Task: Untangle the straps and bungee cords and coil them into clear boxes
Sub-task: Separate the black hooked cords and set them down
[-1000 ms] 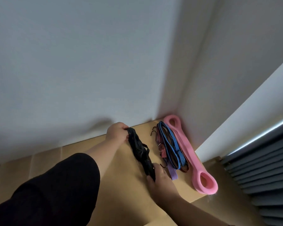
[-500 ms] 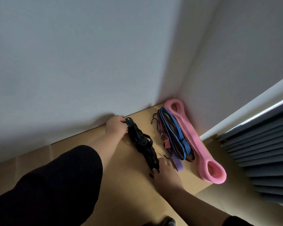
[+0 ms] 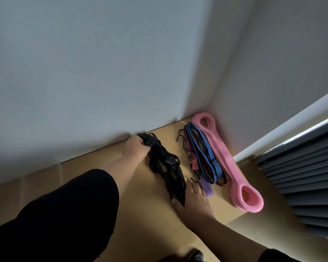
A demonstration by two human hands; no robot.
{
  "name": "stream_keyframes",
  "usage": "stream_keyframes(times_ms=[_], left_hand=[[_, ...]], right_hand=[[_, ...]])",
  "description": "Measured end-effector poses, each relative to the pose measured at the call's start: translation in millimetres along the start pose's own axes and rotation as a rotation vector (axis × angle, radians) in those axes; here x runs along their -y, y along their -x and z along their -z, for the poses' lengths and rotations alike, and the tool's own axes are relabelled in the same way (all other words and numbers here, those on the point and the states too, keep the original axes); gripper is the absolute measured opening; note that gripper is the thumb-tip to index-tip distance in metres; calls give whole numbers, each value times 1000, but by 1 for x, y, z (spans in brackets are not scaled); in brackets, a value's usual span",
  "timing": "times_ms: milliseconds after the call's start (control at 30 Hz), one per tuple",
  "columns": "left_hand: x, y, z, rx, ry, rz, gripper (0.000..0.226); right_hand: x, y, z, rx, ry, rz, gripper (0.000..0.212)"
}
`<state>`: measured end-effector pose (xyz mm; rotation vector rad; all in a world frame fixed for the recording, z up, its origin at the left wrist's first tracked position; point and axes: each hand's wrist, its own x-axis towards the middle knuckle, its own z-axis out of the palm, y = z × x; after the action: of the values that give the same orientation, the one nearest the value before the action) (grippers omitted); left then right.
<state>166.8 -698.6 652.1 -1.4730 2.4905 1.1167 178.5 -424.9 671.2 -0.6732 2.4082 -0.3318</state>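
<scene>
The black straps (image 3: 164, 165) lay in a tangled bundle on the cardboard sheet (image 3: 144, 214), running from near its far edge toward the near right. The left hand (image 3: 135, 148) gripped their far end with curled fingers. The right hand (image 3: 192, 198) pinched their near end between thumb and fingers. Just beside them, toward the far right corner, lay the blue cords (image 3: 203, 154) and a pink band (image 3: 233, 167).

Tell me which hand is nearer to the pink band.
Right. The right hand grips the black straps' near end, close beside the pink band; the left hand holds their far end, farther away.
</scene>
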Motion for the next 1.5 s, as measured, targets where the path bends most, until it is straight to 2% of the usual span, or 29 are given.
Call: stream_keyframes(times_ms=[67,267,367,533,700,800,867,900,1233,1500], left_hand=[[3,6,2,-11,-18,17,32],[4,26,12,41,-69,-28,12],[3,42,14,39,-102,-49,32],[5,79,16,54,-93,-51,33],[16,127,15,66,-68,-36,23],[30,159,16,64,-47,-22,7],[43,180,17,54,-26,25,40],[48,191,18,45,-14,47,48],[103,292,61,-100,159,184,48],[167,342,96,-216,270,257,50]], right_hand=[[-1,2,1,7,-9,13,90],[-4,11,7,-1,-36,62,90],[-7,17,10,17,-49,82,90],[-13,29,16,18,-38,151,87],[-19,45,26,6,-20,236,84],[-17,56,25,13,-26,285,81],[-13,64,22,20,-31,321,80],[-12,67,20,24,-39,332,80],[30,91,4,45,23,525,78],[105,113,-32,87,96,687,79]])
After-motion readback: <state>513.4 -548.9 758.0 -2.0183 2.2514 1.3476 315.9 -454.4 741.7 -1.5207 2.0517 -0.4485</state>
